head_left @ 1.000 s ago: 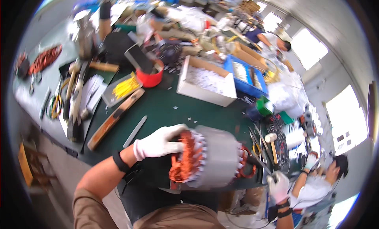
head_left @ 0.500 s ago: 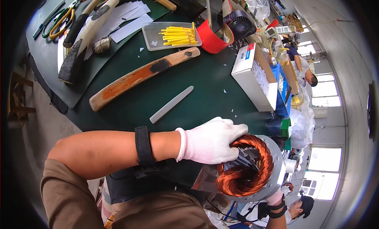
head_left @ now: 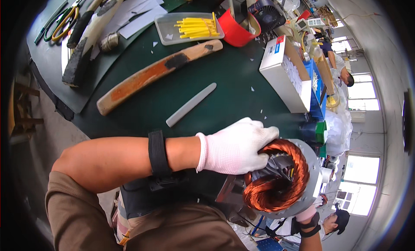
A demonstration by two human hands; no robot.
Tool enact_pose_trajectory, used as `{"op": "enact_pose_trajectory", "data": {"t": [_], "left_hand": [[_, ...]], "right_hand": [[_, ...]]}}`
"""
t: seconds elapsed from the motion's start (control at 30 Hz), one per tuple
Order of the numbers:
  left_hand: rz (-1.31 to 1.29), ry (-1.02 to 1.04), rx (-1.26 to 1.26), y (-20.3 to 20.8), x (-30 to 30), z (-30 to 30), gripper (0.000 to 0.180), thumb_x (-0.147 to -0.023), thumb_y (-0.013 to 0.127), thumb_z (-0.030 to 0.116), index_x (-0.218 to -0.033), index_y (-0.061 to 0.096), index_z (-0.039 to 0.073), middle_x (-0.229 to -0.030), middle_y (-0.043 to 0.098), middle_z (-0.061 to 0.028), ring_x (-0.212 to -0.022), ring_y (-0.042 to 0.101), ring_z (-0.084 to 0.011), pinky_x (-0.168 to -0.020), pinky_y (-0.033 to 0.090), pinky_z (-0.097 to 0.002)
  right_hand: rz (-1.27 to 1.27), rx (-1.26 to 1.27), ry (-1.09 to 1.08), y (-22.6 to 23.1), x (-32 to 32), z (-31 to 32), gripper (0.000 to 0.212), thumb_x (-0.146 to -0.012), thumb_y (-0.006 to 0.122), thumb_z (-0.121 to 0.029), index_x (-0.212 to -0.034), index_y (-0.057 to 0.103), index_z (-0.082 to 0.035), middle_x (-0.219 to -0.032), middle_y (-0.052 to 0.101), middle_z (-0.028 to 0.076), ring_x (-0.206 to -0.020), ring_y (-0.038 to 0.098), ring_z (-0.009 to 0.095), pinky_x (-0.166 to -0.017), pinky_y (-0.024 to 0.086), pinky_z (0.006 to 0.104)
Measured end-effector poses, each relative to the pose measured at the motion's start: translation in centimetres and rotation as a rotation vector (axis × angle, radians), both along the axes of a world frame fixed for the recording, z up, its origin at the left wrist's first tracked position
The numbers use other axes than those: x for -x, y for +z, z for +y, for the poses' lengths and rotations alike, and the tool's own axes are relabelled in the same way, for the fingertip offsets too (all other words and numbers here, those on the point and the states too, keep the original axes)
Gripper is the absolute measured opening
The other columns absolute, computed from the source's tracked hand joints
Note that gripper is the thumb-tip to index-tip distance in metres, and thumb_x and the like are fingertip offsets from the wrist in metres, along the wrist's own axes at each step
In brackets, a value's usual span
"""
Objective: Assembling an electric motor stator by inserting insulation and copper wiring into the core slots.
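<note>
A motor stator point(head_left: 312, 182) with a grey metal body and a thick ring of copper windings point(head_left: 298, 164) is at the lower right, its open bore facing up. My left hand point(head_left: 237, 147), in a white knit glove, reaches across from the left. Its thumb and fingers are closed on the upper left rim of the windings. Inside the bore I see dark strips standing among the windings. My right hand point(head_left: 306, 214), also gloved, lies against the stator's lower right side; the stator hides its fingers. Black straps circle both wrists.
Beyond my left hand lie a pale flat stick point(head_left: 191, 105) and a curved wooden bar point(head_left: 158, 76). A tray of yellow sticks point(head_left: 190, 28), a red ring point(head_left: 237, 32), a white box point(head_left: 283, 76) and hammers point(head_left: 93, 35) stand farther off. Two people point(head_left: 343, 71) are at the right.
The bench items sit a little higher in the picture. My hands and the stator have shifted slightly right and up with the view. My left hand keeps its hold on the windings.
</note>
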State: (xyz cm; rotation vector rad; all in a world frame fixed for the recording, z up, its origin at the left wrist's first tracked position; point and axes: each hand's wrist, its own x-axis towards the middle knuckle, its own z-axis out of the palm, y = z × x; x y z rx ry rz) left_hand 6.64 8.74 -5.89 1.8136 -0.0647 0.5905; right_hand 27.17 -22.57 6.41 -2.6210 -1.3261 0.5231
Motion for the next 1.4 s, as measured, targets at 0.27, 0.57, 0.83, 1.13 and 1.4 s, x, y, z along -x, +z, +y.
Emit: {"op": "enact_pose_trajectory", "data": {"t": [0.27, 0.57, 0.83, 1.13, 1.4], "left_hand": [[0.018, -0.204, 0.104, 1.0, 1.0, 1.6, 0.036, -0.087, 0.063, 0.018, -0.115, 0.058, -0.005, -0.099, 0.065, -0.0261, -0.093, 0.065, -0.0419, -0.089, 0.052, -0.0472], [0.389, -0.418, 0.974, -0.3, 6.2, 1.5, 0.045, -0.106, 0.058, 0.036, -0.143, 0.055, 0.010, -0.126, 0.063, -0.0059, -0.109, 0.063, -0.0188, -0.100, 0.053, -0.0383], [0.817, 0.085, 1.278, 0.5, 6.1, 0.3, 0.049, -0.110, 0.044, 0.048, -0.142, 0.054, 0.012, -0.128, 0.066, -0.0115, -0.096, 0.068, -0.0207, -0.083, 0.060, -0.0401], [1.010, 0.085, 1.169, -0.9, -0.6, -4.1, 0.048, -0.111, 0.044, 0.044, -0.144, 0.051, 0.010, -0.129, 0.065, -0.0121, -0.096, 0.067, -0.0220, -0.083, 0.060, -0.0396], [0.894, 0.033, 1.164, -0.6, 6.1, -1.9, 0.048, -0.111, 0.043, 0.040, -0.145, 0.049, 0.008, -0.130, 0.064, -0.0127, -0.096, 0.066, -0.0232, -0.083, 0.060, -0.0393]], "right_hand": [[-0.188, 0.059, 0.167, 2.9, 3.6, 2.0, 0.022, -0.079, 0.068, -0.002, -0.101, 0.068, -0.002, -0.078, 0.067, 0.018, -0.073, 0.069, 0.039, -0.064, 0.054, 0.0422], [-0.363, -0.327, 0.396, -0.6, 1.3, 2.0, 0.039, -0.081, 0.083, -0.038, -0.073, 0.060, -0.008, -0.065, 0.060, 0.010, -0.058, 0.064, 0.030, -0.053, 0.049, 0.0394], [-0.438, -0.445, 0.405, -3.3, -1.0, -0.6, 0.019, -0.086, 0.067, -0.025, -0.077, 0.060, -0.010, -0.059, 0.053, 0.003, -0.050, 0.060, 0.020, -0.046, 0.044, 0.0351], [-0.348, -0.388, 0.341, -2.9, -2.0, -1.7, 0.017, -0.083, 0.068, -0.017, -0.070, 0.059, -0.009, -0.058, 0.048, 0.002, -0.050, 0.057, 0.018, -0.045, 0.040, 0.0349], [-0.359, -0.220, 0.260, -0.2, -1.4, -2.2, 0.047, -0.072, 0.086, -0.049, -0.072, 0.059, -0.011, -0.062, 0.053, 0.004, -0.055, 0.058, 0.024, -0.052, 0.043, 0.0374]]}}
